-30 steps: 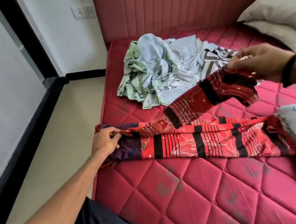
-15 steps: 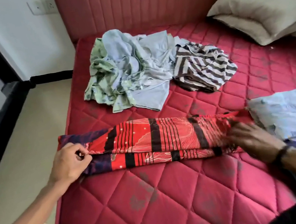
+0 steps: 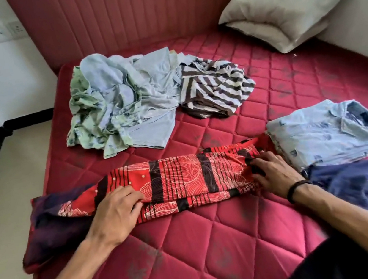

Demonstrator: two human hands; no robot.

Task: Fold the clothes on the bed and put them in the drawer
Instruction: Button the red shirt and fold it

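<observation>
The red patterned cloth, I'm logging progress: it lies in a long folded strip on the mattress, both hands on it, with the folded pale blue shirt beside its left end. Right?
Not quite. The head view shows the folded pale blue shirt beside the right end of the red patterned cloth, by the right hand. The rest holds: it lies as a long folded strip on the mattress, the left hand on it too.

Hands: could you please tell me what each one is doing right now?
Left hand: open, pressing flat on the red cloth.
Right hand: open, resting on it.

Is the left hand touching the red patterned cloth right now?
Touching. The head view shows the left hand lying flat on the red patterned cloth, fingers pressing it.
</observation>
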